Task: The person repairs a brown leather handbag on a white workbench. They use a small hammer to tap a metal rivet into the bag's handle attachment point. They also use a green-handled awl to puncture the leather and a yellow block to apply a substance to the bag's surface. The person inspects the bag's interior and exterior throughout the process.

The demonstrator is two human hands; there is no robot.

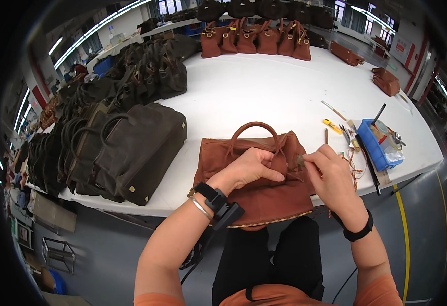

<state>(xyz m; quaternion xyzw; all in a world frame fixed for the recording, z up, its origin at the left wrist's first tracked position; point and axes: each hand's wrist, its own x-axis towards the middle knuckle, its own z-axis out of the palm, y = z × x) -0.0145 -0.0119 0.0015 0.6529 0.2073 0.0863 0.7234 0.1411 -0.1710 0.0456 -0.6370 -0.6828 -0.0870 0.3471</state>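
A reddish-brown leather handbag lies at the near edge of the white table, its single visible handle standing up in an arch. A gold-toned zipper runs along the edge nearest me. My left hand grips the bag at the handle's base, thumb on top and fingertips partly hidden behind the leather. Just right of it, my right hand is closed in a pinch by the bag's right side. What lies between those fingertips is too small to make out.
Dark handbags crowd the table's left side. Several brown handbags line the far edge, with another brown bag far right. A blue bin of tools, a yellow cutter, a brush and loose threads lie at right.
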